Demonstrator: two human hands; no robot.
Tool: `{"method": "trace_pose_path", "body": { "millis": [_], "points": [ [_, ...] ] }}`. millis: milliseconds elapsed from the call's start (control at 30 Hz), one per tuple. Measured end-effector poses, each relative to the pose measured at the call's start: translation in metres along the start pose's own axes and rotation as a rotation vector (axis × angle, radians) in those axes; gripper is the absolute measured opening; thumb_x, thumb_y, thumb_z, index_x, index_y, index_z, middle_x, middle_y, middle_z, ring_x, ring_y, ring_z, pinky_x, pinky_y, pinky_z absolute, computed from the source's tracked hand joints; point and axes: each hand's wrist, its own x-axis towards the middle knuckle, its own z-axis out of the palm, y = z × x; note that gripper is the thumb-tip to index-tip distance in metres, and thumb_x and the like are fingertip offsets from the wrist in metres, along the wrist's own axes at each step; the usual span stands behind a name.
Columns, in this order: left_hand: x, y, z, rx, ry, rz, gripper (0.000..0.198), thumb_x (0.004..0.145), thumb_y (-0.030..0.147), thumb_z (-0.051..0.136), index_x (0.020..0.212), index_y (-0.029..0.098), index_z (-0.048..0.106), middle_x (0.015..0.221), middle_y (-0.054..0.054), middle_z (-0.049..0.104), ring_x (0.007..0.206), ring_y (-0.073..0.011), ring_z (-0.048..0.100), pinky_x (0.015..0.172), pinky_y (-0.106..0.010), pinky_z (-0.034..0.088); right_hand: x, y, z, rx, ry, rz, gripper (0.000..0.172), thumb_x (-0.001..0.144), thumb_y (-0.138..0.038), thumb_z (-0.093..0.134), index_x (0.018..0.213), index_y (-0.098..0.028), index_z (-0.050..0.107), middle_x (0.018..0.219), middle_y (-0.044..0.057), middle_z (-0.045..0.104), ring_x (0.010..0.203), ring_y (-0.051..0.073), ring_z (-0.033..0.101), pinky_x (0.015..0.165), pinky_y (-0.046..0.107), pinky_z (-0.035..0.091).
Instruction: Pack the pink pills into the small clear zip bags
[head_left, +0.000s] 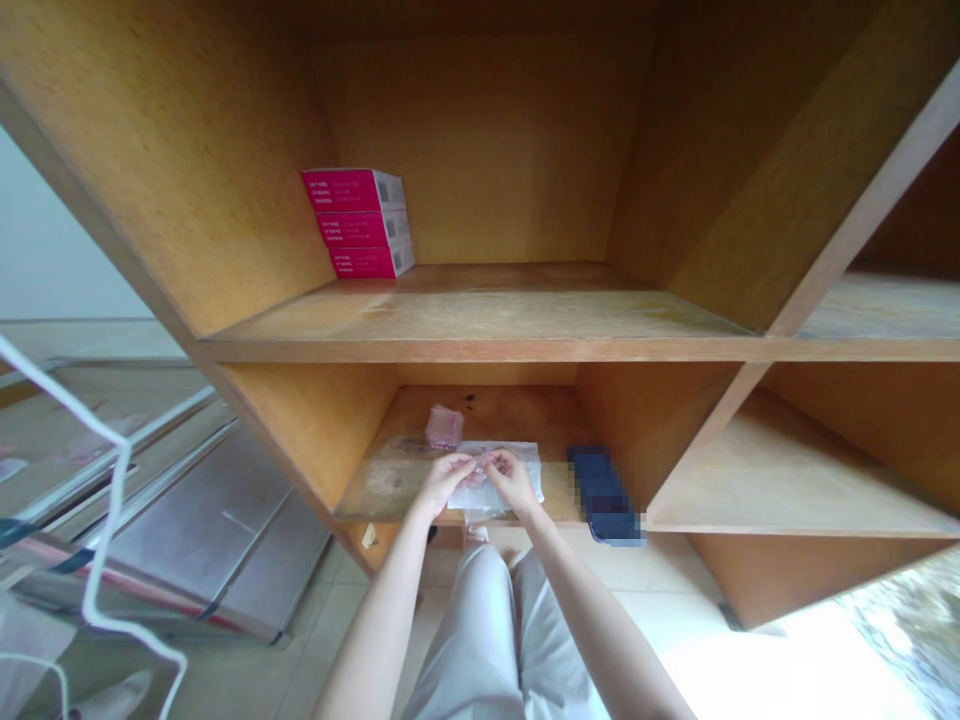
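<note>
- From the head camera, the left hand (446, 482) and right hand (513, 480) are working close together, fingertips pinched at something too small to make out.
- They're right over a clear plastic sheet (501, 475) lying on a low wooden shelf (390, 470).
- A pink packet (444, 427) sits just behind, with a blurred-out dark object (604, 495) to the right.
- Three stacked pink boxes (358, 222) sit higher up.

Left forearm (379, 620) and right forearm (600, 615) angled inward, left hand (444, 482) and right hand (513, 482) backs up, fingertips (472, 465) drawn together at midline, pinching.
</note>
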Motion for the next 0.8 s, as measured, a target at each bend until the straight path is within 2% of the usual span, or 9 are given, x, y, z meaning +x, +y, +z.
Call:
{"method": "trace_pose_path", "body": {
  "millis": [167,800],
  "points": [
    [0.0015,-0.0027,0.0003,0.036,0.014,0.006,0.027,0.064,0.035,0.067,0.079,0.013,0.064,0.074,-0.006,0.068,0.063,-0.0147,0.062,0.062,-0.026,0.049,-0.0004,0.0031,0.0002,-0.037,-0.004,0.012,0.013,0.070,-0.025,0.053,0.077,-0.016,0.059,0.071,0.003,0.062,0.062,0.014,0.055,0.058,0.024,0.043],
    [0.0023,0.0026,0.0050,0.070,0.014,0.040,0.025,0.063,0.035,0.067,0.072,0.013,0.063,0.063,-0.004,0.064,0.056,-0.0122,0.057,0.055,-0.022,0.044,-0.0012,-0.0027,0.0000,0.002,-0.051,0.022,0.013,0.072,-0.023,0.050,0.077,-0.017,0.060,0.069,0.003,0.063,0.065,0.015,0.058,0.060,0.026,0.045]
  ]
}}
